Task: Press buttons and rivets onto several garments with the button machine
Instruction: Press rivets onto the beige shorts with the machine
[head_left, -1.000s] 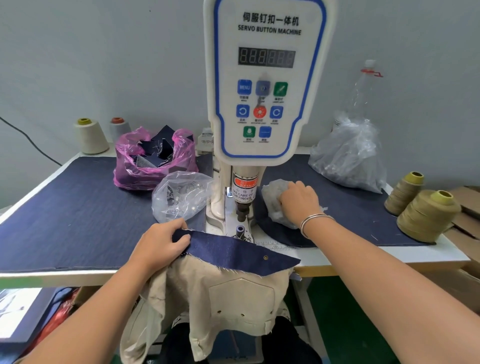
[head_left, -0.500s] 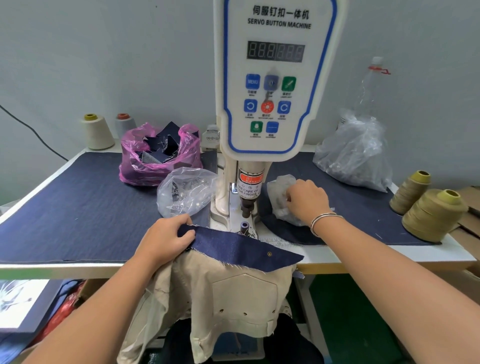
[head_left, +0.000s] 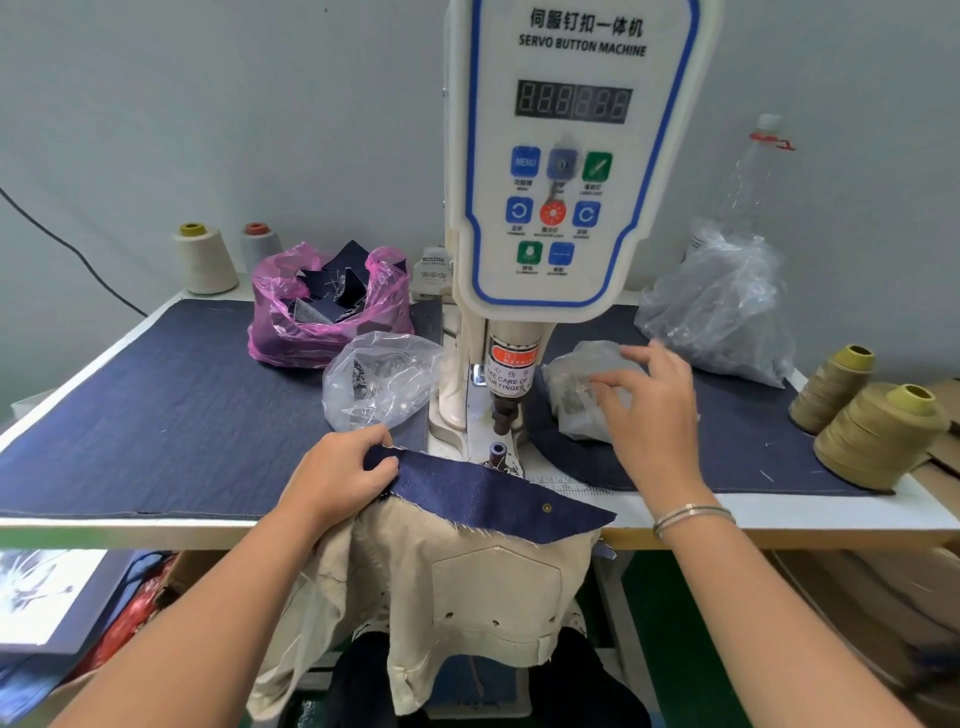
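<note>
My left hand (head_left: 340, 475) pinches the blue flap (head_left: 488, 491) near the die (head_left: 497, 453), my right hand (head_left: 647, 410), fingers loose and holding nothing I can see, hovers over the button bag (head_left: 576, 387): picking one comes next, I reckon.

The button machine (head_left: 566, 171) stands at your 12 o'clock on the table (head_left: 130, 415). Just before its post, your garment (head_left: 478, 493) hangs over the near edge. A bag (head_left: 379, 382) lies at 11, another bag (head_left: 582, 395) at 1, and thread cones (head_left: 878, 436) at 3. Two cones (head_left: 205, 257) stand far back at 10.
</note>
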